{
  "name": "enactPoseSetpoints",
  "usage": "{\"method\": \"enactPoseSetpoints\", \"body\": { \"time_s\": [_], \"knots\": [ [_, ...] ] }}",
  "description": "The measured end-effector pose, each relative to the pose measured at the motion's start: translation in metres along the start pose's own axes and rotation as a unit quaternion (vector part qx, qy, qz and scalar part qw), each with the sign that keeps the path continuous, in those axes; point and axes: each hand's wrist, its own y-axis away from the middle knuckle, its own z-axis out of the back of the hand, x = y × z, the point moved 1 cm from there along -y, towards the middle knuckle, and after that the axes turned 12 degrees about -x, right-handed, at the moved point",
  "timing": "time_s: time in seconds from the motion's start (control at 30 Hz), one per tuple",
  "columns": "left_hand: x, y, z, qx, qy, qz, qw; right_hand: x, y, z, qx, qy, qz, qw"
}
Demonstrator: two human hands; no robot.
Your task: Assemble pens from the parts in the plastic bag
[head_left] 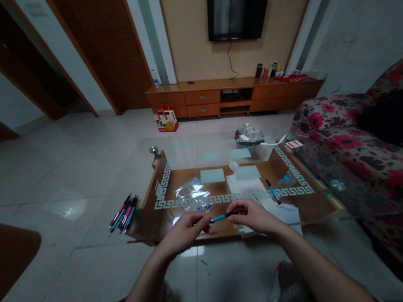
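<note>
Between my two hands, above the near edge of the glass table, is a blue and black pen. My left hand pinches its left end between thumb and fingers. At the dark end, my right hand is closed on the pen too. A second blue and black pen lies on the glass just beyond my right hand. Off to the left rests a pile of several pens in blue, red and black. A crumpled clear plastic bag lies beyond my left hand.
White paper is by my right wrist. A basket filled with small items stands toward the far right of the table. To the right is a floral sofa; a TV cabinet and a paper bag are farther back.
</note>
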Motion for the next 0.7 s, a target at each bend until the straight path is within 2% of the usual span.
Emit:
{"method": "enactPoseSetpoints", "body": {
  "time_s": [0.17, 0.37, 0.7],
  "knots": [
    [0.0, -0.001, -0.001, -0.014, 0.026, -0.002, 1.0, 0.002, -0.001, -0.001, 0.005, 0.006, -0.004, 1.0],
    [0.0, -0.001, 0.0, -0.017, 0.024, 0.01, 1.0, -0.007, -0.005, -0.001, 0.022, 0.012, -0.058, 0.998],
    [0.0, 0.0, 0.002, -0.036, 0.01, 0.011, 0.999, 0.0, -0.002, 0.001, -0.006, 0.035, 0.009, 0.999]
  ]
}}
